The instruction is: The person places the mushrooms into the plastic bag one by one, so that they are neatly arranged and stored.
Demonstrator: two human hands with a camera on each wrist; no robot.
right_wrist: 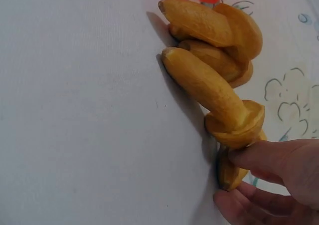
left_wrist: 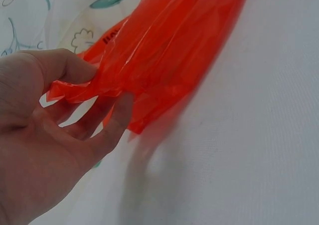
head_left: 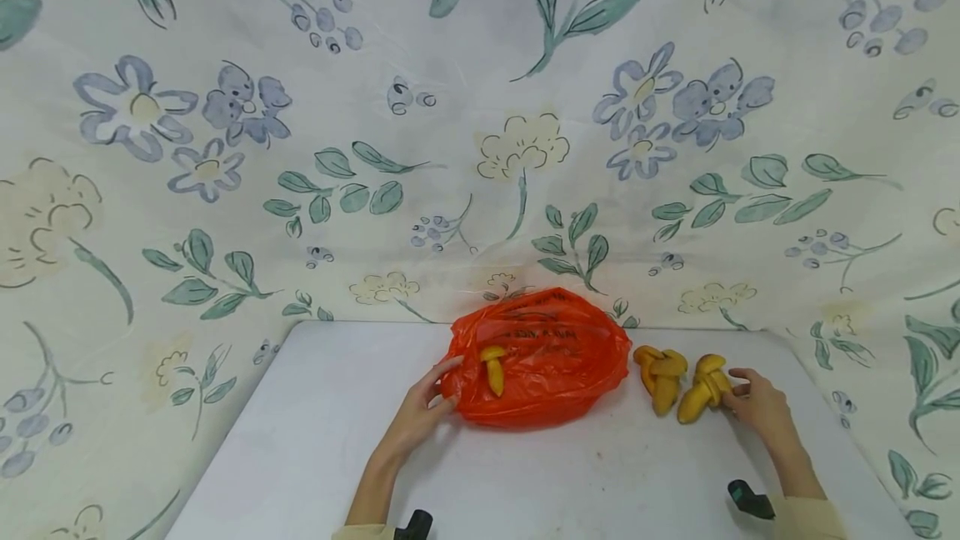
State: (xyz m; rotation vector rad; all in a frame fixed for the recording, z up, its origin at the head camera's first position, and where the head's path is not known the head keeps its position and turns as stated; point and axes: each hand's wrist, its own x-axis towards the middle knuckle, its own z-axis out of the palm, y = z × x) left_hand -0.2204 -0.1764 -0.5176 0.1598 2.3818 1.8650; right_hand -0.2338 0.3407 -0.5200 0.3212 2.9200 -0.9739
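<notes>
A red plastic bag [head_left: 558, 377] lies spread at the back of the white table, with one yellow mushroom [head_left: 494, 370] seen at its left part. My left hand [head_left: 422, 411] holds the bag's left edge between thumb and fingers; the left wrist view shows the thin plastic bunched there. On the right, my right hand [head_left: 763, 407] has thumb and fingers around a small mushroom [right_wrist: 230, 172], partly hidden under a larger mushroom [right_wrist: 204, 85]. Left of these, more mushrooms [head_left: 663, 382] lie stacked together.
A white table [head_left: 337, 382] stands against a floral cloth [head_left: 480, 215] hanging behind it. Dark wrist straps [head_left: 750, 499] show at both forearms near the front. Small specks mark the tabletop in front of the bag.
</notes>
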